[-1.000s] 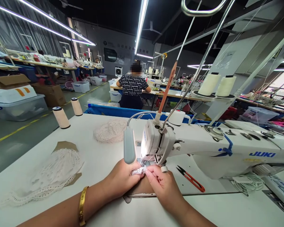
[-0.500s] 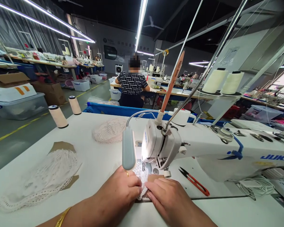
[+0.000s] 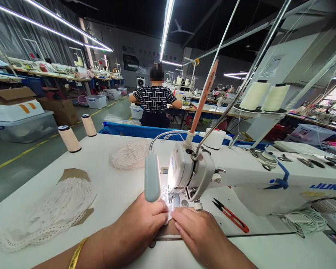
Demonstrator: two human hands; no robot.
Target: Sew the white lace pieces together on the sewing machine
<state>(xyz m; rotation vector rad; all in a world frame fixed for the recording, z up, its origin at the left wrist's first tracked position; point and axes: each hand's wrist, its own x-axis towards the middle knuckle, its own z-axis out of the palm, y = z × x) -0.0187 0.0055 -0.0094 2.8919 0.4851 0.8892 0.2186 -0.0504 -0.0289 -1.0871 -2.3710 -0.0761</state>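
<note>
White lace trim [image 3: 165,192] lies under the presser foot of the sewing machine [image 3: 190,164], lit by its lamp. On the left of the lace, my left hand [image 3: 141,220] is closed, thumb and forefinger pinching the edge. My right hand [image 3: 200,228] presses its closed fingertips on the near right edge of the lace. Beneath my fingers a brown piece [image 3: 169,229] shows, flat on the machine bed. The lamp's grey head [image 3: 152,177] hangs just above my left hand and hides part of the lace.
Red-handled thread snips [image 3: 232,216] lie to the right. Leftward are a lace pile [image 3: 64,201] on brown card and another lace heap [image 3: 128,155]. Two thread cones [image 3: 69,139] stand at the table's left edge. A co-worker [image 3: 156,99] sits ahead, back turned.
My hands and the lace have shifted slightly forward toward the needle. More of the brown piece shows near the bed's front edge. The co-worker ahead has leaned left with elbows spread.
</note>
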